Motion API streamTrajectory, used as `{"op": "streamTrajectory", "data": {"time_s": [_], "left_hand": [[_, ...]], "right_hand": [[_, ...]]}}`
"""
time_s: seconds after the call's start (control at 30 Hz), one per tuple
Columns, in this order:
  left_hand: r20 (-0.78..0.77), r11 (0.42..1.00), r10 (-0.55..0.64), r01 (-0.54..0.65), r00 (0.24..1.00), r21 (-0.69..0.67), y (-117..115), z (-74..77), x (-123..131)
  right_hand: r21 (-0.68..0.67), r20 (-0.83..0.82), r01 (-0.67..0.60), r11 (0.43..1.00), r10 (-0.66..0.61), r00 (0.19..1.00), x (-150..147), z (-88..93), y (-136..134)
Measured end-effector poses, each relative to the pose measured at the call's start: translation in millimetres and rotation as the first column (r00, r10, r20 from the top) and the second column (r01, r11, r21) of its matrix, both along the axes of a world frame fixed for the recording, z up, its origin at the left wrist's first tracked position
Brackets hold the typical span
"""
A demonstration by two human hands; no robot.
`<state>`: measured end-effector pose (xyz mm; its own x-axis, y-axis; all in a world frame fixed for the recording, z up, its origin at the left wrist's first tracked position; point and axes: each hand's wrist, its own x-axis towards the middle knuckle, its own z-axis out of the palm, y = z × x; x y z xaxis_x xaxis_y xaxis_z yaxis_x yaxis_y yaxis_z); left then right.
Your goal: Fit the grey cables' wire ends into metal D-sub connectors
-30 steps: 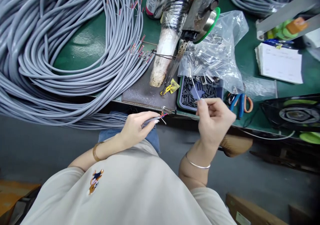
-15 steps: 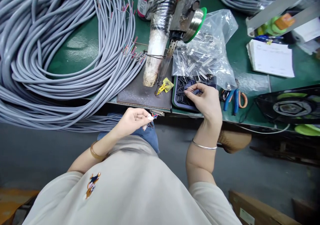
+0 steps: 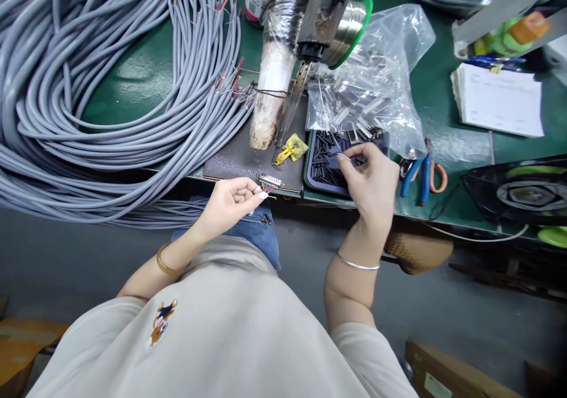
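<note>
My left hand (image 3: 234,204) is closed at the bench edge, pinching a cable end with coloured wires (image 3: 266,188). A metal multi-pin connector (image 3: 270,180) sits at the end of those wires, over the brown board (image 3: 225,159). My right hand (image 3: 371,176) pinches a thin silvery strand of solder wire (image 3: 344,155) between thumb and finger. That hand is above a dark tray (image 3: 310,176) full of small black tubes. The soldering iron (image 3: 292,111) points down between the hands, its tip close to a yellow clip (image 3: 284,155).
Many grey cables (image 3: 133,132) fill the left of the bench. A solder spool (image 3: 349,32) hangs beside the white-wrapped duct (image 3: 271,97). A plastic bag of connectors (image 3: 367,85), pliers (image 3: 424,176), a paper stack (image 3: 498,100) and a black fan (image 3: 522,191) lie to the right.
My left hand has risen slightly, bringing the connector up over the board's front edge. My right hand has shifted a little to the right above the tray, still pinching the strand.
</note>
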<state>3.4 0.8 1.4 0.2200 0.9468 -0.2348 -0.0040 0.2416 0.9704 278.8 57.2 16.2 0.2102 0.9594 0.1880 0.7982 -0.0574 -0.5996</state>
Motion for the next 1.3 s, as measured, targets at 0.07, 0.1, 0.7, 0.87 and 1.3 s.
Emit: {"op": "streamTrajectory", "data": {"time_s": [0.07, 0.1, 0.7, 0.87, 1.3], "left_hand": [[-0.055, 0.999, 0.022, -0.019, 0.998, 0.047, -1, 1.3, 2], [-0.089, 0.997, 0.032, -0.025, 0.996, 0.077, -1, 1.7, 2], [-0.325, 0.946, 0.116, -0.005, 0.938, 0.326, -1, 5.6, 2], [-0.300, 0.946, 0.097, 0.006, 0.949, 0.325, -1, 6.1, 1], [-0.126, 0.974, 0.013, 0.016, 0.992, 0.227, -8, 1.9, -6]], "right_hand": [[0.153, -0.118, 0.063, 0.986, -0.045, 0.992, -12, 4.6, -15], [0.190, -0.196, 0.072, 0.979, -0.034, 0.980, -20, 6.9, -25], [0.088, -0.383, -0.331, 0.939, 0.339, 0.859, -88, 1.7, -70], [0.140, -0.289, -0.343, 0.929, 0.369, 0.883, -92, -1.1, -70], [0.191, -0.275, -0.340, 0.921, 0.383, 0.882, -90, -0.3, -75]]}}
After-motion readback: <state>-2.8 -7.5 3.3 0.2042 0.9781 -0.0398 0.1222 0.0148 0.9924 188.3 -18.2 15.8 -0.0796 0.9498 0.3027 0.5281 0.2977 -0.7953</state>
